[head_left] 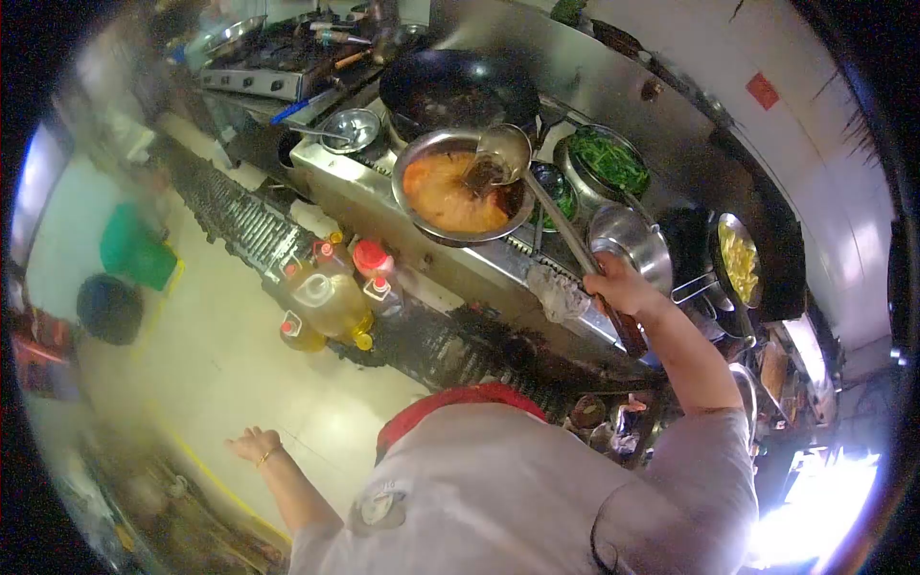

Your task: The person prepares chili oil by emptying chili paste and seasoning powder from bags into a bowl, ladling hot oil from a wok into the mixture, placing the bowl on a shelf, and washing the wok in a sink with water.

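My right hand [618,286] is closed around the handle of a long metal ladle [561,211]. The ladle's bowl is over the right part of a steel basin [458,237], where an orange-brown liquid [441,192] fills much of the inside. Whether the ladle touches that liquid is hard to tell. Behind the basin sits a dark wok [460,91]. Down at the left, my left hand [255,446] hangs over the floor, fingers spread, holding nothing.
Leafy greens fill a round strainer [609,161]; yellow pieces lie in another [738,259]. A steel bowl [630,244] and crumpled cloth [559,294] are near my right hand. Oil bottles [331,305] stand below the stove. Another small bowl [351,129] holds a utensil.
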`<state>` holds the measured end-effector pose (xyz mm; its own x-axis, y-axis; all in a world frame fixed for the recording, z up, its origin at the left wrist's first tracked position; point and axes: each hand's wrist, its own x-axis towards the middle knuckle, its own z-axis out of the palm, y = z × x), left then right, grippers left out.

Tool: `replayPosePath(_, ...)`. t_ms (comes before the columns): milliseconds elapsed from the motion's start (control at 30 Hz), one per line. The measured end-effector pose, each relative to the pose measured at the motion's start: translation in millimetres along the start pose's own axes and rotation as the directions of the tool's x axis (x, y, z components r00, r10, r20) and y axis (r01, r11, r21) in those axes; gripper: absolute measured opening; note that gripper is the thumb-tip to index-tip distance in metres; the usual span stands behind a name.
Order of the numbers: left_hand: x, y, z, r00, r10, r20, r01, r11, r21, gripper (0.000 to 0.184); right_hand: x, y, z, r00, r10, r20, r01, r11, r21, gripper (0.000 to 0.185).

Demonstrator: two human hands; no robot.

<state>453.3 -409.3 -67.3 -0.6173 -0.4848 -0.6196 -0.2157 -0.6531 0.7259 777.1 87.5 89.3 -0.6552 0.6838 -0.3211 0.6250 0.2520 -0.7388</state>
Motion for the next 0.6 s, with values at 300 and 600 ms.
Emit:
replayPosePath(300,-6.4,-46.0,-4.3,0.996,-0.037,0.082,0.04,0.999,-0.033,0.08,-5.3,0.2,-30.2,0.998,-0.057,0.0,0.057,0.997,-0.059,0.027)
replayPosePath(600,-43.0,-68.7,-33.0,0.988,-0.034,0.152,0.039,0.999,-0.025,0.085,139.7,-26.2,-83.8,0.974,0.075,0.212,-0.188,0.789,0.585,0.017)
